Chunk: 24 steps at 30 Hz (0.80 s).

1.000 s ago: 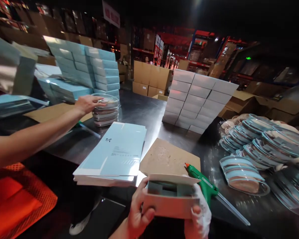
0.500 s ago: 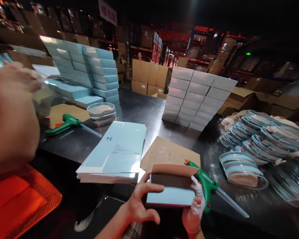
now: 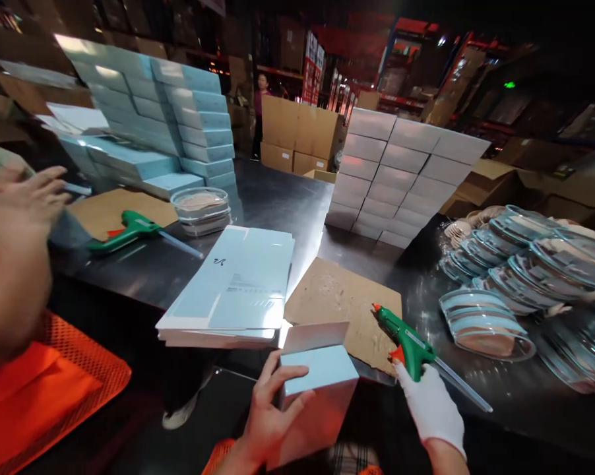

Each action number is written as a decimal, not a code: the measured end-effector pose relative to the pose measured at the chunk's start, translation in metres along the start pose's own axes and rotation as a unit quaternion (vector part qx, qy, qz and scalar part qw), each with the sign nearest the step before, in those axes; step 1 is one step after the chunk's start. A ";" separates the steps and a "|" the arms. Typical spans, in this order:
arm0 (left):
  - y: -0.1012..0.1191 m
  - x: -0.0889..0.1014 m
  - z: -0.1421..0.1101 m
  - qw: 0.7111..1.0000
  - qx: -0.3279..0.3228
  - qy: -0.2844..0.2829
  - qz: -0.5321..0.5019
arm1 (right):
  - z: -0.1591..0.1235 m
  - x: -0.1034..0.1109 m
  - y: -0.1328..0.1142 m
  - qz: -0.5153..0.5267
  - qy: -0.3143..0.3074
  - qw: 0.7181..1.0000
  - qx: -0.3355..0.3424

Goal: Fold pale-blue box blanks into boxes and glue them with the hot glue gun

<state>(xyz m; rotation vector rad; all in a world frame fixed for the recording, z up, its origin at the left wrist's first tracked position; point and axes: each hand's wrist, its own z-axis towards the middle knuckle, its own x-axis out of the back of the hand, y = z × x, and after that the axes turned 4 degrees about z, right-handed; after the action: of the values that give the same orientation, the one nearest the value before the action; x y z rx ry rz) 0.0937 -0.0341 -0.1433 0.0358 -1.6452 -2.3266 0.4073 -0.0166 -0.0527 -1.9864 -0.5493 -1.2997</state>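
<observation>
My bare left hand (image 3: 275,412) grips a pale blue carton (image 3: 320,366) low at the table's front edge, fingers on its top and near side. One flap of the carton stands up at the far side. In a white glove, my right hand (image 3: 433,406) has its fingers around the handle of a green glue gun (image 3: 406,340). That gun lies on the table with its orange tip over a glue-marked cardboard sheet (image 3: 340,300) and a clear glue stick out of its back. A stack of flat, unfolded pale blue cartons (image 3: 238,280) lies left of the sheet.
Stacked boxes (image 3: 391,175) stand behind, with more blue ones (image 3: 179,119) at left. Clear oval containers (image 3: 485,323) are piled at right. Another person's hand (image 3: 25,191) is at far left, near a second glue gun (image 3: 129,231) and an orange basket (image 3: 90,356).
My right hand has left the carton and moved right to the glue gun's handle. My left hand has kept the carton, now turned and tilted. The co-worker's hand has come down at left.
</observation>
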 end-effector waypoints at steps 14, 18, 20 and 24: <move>0.019 0.018 0.008 0.982 0.147 -0.043 -0.108 | 0.002 -0.008 0.006 0.561 -0.039 0.827 -0.027; 0.036 0.035 -0.008 0.974 0.186 -0.031 -0.125 | -0.029 -0.021 -0.001 0.632 0.140 0.761 0.030; 0.041 0.038 -0.011 0.974 0.191 -0.009 -0.119 | -0.040 -0.021 -0.002 0.661 0.127 0.737 0.063; 0.042 0.036 -0.002 0.988 0.119 -0.051 -0.079 | -0.048 -0.023 0.005 0.666 -0.099 0.728 0.132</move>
<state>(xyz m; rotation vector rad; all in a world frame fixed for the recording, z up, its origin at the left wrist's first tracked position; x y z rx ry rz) 0.0690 -0.0581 -0.1000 0.1019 -2.0343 -2.2624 0.3715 -0.0546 -0.0623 -1.5852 0.5754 -0.0690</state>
